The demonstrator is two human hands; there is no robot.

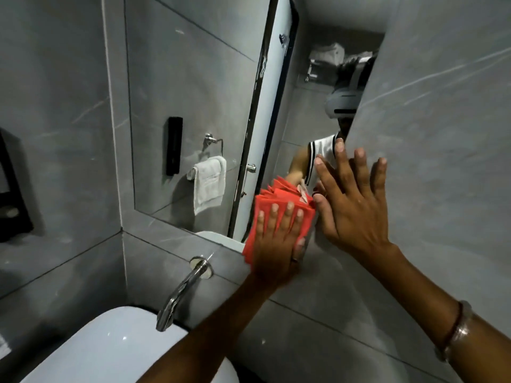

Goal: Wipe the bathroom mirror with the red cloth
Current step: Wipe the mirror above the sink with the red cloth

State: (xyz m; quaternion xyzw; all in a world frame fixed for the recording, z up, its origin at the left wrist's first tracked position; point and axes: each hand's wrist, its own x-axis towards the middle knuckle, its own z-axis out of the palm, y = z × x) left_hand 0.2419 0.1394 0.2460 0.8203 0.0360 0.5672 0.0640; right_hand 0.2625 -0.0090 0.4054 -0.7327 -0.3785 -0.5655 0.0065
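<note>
The wall mirror [193, 92] fills the upper middle of the view and reflects a door, a towel and a person. My left hand [276, 244] presses a folded red cloth [265, 205] flat against the mirror's lower right corner, where the glass meets the grey tile ledge. The cloth's reflection shows just above it. My right hand [351, 200] lies flat with fingers spread, partly on the glass and partly on the grey wall panel beside it. It holds nothing and sits right next to the cloth.
A chrome spout [179, 294] juts from the tiled wall below the mirror, over a white basin [110, 349]. A black dispenser [11, 194] hangs on the left wall. Grey tile [442, 134] covers the right side.
</note>
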